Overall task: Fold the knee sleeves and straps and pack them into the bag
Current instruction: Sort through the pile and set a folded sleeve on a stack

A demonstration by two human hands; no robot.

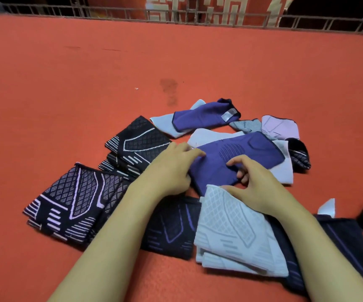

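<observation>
On the orange surface: worktop (89,83) carries a loose spread of knee sleeves; no bag can be seen from the head view, so packing looks some way off.
Folded piles: black patterned sleeves (67,203) lie stacked at the left, a white folded sleeve (237,232) sits nearest under the right forearm; judged done, best left undisturbed.
Sleeve in hand: purple sleeve (241,153) lies flat on a white one, in the middle of the spread, just beyond both hands.
Unfolded rest: a second purple sleeve (208,116) and a pink sleeve (282,127) lie behind, apart from the hands.
Left hand (171,168): fingers straight, pressing the purple sleeve's left edge; grip released, acting as an anchor.
Right hand (254,184): grip grasping the near edge, thumb and curled fingers pinching the fabric.
Doing it well: keep the left edge pinned, lift only the purple layer clear of the white beneath, carry the near edge to meet the far edge squarely, then smooth the crease.
</observation>
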